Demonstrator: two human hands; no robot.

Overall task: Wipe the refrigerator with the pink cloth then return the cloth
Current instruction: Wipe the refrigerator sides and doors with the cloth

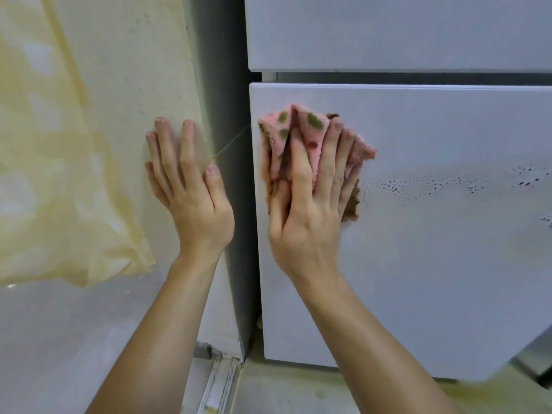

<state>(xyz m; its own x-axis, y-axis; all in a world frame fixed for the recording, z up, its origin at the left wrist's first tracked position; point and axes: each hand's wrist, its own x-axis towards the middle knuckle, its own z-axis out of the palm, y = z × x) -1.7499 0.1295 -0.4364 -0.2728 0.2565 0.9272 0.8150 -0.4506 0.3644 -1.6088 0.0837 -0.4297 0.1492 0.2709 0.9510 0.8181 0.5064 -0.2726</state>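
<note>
Pink, dotted with green and red, the cloth (310, 135) sits bunched under our right hand (310, 210), which presses it against the white lower door (448, 249) of the refrigerator (388, 31), close to that door's upper left corner. Our fingers there are straight and spread across the fabric, with folds rising between them. The thumb lies along the cloth's left edge, partly covered, and we cannot tell whether it pinches anything. A brown edge of the cloth shows just past the little finger.

To the right of this hand, a band of small water droplets (433, 183) beads on the door surface. Above the hand, a dark slot parts the lower door from the upper one.

Our left hand (191, 192) holds nothing. It rests open, palm flat, on the pale wall (125, 70) beside the appliance, fingers straight and slightly fanned, thumb pointing up toward the shadowed grey side panel (221, 70) that separates the two hands. The hands are level with each other and near, but do not touch.

Left of the left hand, a translucent yellow sheet (44, 174) hangs over the wall. Below, between our bare forearms, a white floor track (221, 380) runs toward us.
</note>
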